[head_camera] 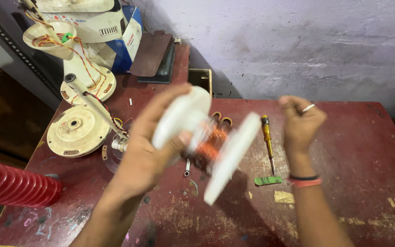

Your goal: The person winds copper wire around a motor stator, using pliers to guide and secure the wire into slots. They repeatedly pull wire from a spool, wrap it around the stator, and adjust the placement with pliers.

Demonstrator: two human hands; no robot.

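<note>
My left hand (pixel 149 146) grips a white plastic spool (pixel 206 142) wound with copper-coloured wire, held above the red table (pixel 353 151). The spool is blurred and tilted, its two round flanges pointing left and right. My right hand (pixel 300 123) is raised to the spool's right with fingers curled into a fist, a ring on one finger and bands on the wrist. Whether it pinches a thin wire I cannot tell.
A yellow-handled screwdriver (pixel 267 139) and a green tag (pixel 268 180) lie on the table between my hands. Cream fan parts with wires (pixel 76 130) stand at the left, a red ribbed tube (pixel 14 185) at the left edge, a blue box (pixel 131 43) at the back.
</note>
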